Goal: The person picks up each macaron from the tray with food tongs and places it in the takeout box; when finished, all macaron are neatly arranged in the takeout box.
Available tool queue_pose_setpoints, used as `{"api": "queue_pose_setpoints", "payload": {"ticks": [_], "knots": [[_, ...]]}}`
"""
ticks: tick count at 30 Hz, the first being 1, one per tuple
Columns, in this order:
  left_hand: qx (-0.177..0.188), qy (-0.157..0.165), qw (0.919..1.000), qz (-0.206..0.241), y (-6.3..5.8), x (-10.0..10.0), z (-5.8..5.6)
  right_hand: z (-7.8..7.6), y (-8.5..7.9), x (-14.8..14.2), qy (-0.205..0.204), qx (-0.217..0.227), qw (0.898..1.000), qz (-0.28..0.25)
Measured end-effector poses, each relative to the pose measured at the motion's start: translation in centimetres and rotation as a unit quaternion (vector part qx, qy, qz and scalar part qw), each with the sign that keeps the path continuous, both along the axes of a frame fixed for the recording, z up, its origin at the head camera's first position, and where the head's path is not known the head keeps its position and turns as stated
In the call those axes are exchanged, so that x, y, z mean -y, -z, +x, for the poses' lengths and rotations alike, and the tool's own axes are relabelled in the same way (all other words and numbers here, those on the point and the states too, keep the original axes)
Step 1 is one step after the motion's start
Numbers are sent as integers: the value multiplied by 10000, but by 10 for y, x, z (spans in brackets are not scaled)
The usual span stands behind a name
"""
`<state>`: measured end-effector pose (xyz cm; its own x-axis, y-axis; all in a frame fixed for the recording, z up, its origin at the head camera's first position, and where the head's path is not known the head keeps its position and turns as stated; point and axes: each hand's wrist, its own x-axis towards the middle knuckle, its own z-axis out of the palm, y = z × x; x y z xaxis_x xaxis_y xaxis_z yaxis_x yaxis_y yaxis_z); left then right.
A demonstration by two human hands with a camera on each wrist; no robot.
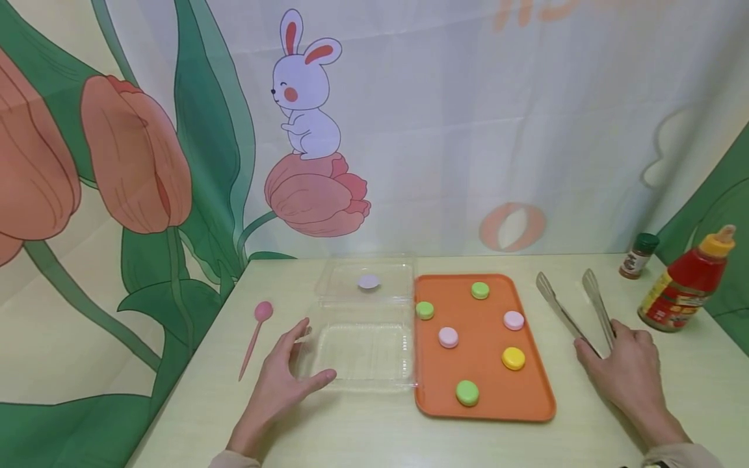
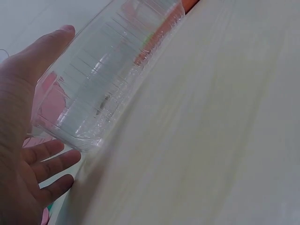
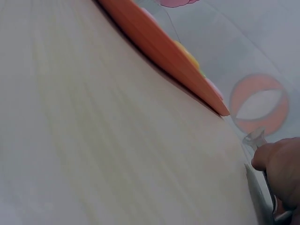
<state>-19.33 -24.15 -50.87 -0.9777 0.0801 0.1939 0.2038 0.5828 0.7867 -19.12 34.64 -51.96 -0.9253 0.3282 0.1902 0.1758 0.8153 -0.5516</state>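
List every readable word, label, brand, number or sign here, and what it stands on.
No text reads with certainty.
Red bottle: print too small and blurred.
Small jar: print too small and blurred.
Backdrop: orange marks, perhaps letters, cut off at the top; orange ring, letter or drawing unclear.

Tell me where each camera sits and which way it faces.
Head: on the head, facing forward and down over the table, clear container and orange tray; left hand and right hand show.
Left wrist: on that wrist, facing the clear container's side; left hand shows.
Right wrist: on that wrist, facing across the table toward the orange tray's edge; part of right hand shows.
Head and right wrist share the tongs.
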Motion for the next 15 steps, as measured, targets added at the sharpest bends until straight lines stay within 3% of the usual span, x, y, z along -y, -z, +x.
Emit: {"api": "queue_pose_setpoints", "payload": {"ticks": [8, 15], "knots": [[53, -9, 10000, -1, -2, -1, 1, 2, -6, -6, -103, -135, 9989, -442], [99, -26, 9999, -38, 0, 0, -1, 6, -16, -4, -412, 108, 9965, -723]]}}
